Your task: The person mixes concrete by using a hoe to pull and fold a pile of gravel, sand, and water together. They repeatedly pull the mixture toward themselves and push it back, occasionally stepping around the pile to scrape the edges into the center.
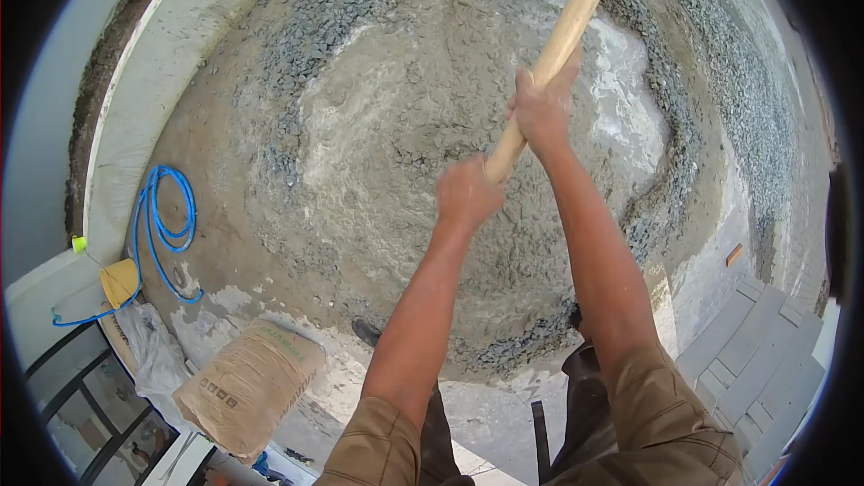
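Both of my hands are wrapped round a long wooden handle (576, 20) that slants up to the right and leaves the picture at the top. My left hand (470, 193) grips its lower end. Farther up the handle, my right hand (544, 111) is closed round it. Whatever tool head the handle carries is out of view. Beneath my hands spreads a wide round bed of wet grey concrete mix (423, 99), ringed by loose gravel (310, 40). Pale watery slurry (621, 99) lies along its right side.
A paper cement sack (252, 387) stands at lower left, near a coiled blue hose (166, 216) and a yellow bucket (119, 283). A low concrete wall (148, 81) curves along the left. Grey slabs (756, 351) and a small wood piece (734, 255) lie at right.
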### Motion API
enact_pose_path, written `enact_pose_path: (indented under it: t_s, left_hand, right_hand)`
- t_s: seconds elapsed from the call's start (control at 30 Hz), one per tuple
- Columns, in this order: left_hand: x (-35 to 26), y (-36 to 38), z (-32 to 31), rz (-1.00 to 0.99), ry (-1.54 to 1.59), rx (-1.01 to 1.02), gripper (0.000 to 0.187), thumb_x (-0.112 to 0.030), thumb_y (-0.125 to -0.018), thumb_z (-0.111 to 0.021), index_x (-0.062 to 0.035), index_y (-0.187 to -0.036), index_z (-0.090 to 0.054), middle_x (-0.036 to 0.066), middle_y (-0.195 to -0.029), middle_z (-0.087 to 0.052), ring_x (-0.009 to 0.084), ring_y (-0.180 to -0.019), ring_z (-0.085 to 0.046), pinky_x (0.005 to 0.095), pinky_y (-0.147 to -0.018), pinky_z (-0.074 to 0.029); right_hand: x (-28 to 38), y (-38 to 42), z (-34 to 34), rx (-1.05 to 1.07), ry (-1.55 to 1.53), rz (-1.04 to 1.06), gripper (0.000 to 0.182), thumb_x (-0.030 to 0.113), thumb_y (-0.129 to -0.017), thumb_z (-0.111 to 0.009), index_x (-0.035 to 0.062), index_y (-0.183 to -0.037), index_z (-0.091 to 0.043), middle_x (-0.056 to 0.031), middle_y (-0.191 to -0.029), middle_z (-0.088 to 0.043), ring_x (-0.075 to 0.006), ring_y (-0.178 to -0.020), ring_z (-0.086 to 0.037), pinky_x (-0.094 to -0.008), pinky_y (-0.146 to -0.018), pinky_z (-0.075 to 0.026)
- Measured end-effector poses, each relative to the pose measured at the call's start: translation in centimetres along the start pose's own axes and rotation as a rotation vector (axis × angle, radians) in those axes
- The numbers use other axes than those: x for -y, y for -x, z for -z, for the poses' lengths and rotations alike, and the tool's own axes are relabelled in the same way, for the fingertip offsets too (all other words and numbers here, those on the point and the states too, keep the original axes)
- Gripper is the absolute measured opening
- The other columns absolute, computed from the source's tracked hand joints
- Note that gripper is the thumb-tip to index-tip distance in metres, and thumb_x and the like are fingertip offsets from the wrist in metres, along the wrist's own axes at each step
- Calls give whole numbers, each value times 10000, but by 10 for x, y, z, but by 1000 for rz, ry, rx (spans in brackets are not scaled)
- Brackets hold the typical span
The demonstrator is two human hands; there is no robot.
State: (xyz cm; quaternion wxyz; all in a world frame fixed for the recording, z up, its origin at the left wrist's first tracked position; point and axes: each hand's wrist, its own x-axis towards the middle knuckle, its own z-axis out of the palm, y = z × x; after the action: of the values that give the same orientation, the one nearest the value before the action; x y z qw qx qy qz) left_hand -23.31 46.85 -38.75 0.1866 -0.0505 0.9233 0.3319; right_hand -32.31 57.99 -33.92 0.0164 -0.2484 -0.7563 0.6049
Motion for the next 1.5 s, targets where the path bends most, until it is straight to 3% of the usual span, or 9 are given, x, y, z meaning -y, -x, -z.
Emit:
enact_pose_path:
  t_s: [0.3,0.57,0.67,0.8,0.93,1.13,1.17,1.23,1.5]
  left_hand:
    - [81,22,-7,362,-161,139,295,-219,-765,-715,28,-927,-707,258,-922,-695,404,-896,-684,468,-790,-539]
    - [68,206,-59,486,-88,263,272,-173,-733,-697,1,-938,-655,248,-845,-690,428,-852,-680,503,-764,-538]
    - [72,309,-86,554,-88,321,260,-238,-760,-702,-34,-916,-654,227,-827,-691,414,-819,-683,499,-751,-544]
    - [91,431,-110,650,-36,462,311,-303,-797,-702,-19,-918,-666,230,-819,-687,421,-807,-676,479,-722,-561]
    - [74,485,-131,753,173,592,357,-320,-822,-701,-10,-999,-670,252,-925,-690,416,-933,-669,474,-817,-545]
    - [34,271,-144,361,343,202,266,-305,-795,-729,-104,-965,-693,180,-886,-686,392,-866,-652,466,-764,-521]
    - [13,204,-116,301,180,192,324,-353,-799,-742,-67,-944,-691,212,-836,-681,410,-815,-663,466,-713,-524]
    - [-8,90,-81,165,123,60,356,-383,-811,-725,-66,-969,-688,199,-847,-693,403,-832,-667,481,-745,-516]
    - [-4,-19,-33,207,-45,271,294,-147,-745,-631,27,-972,-702,272,-974,-688,407,-974,-671,463,-853,-531]
  right_hand:
    - [-127,1,-119,340,28,-416,602,59,-891,-575,40,-1355,-193,-172,-885,-539,-217,-605,-603,-356,-452,-552]
    - [-148,132,-13,515,-71,-659,549,72,-864,-636,7,-1305,-316,-104,-811,-539,-187,-496,-560,-345,-402,-494]
    - [-192,139,-1,461,-613,-821,333,94,-857,-677,-11,-1113,-493,-65,-747,-536,-168,-471,-536,-336,-398,-453]
    - [-200,241,27,389,-311,-923,210,113,-823,-719,25,-751,-542,-37,-589,-519,-151,-448,-505,-323,-416,-406]
    - [-171,284,75,436,-83,-878,225,136,-809,-734,35,-850,-538,-12,-616,-520,-113,-491,-509,-299,-442,-420]
    - [-63,134,101,262,-65,-216,366,114,-869,-687,12,-1130,-452,-77,-819,-586,-127,-586,-568,-268,-522,-468]
    - [-42,100,90,202,-9,-114,726,145,-882,-667,66,-1467,-245,-142,-961,-592,-175,-690,-606,-325,-583,-513]
    - [-55,33,52,31,210,138,915,195,-892,-611,135,-1548,24,-325,-1162,-565,-434,-844,-647,-493,-789,-521]
    - [-99,-82,-34,231,432,-295,920,149,-856,-618,-10,-1496,23,-274,-1036,-637,-344,-737,-690,-397,-624,-571]
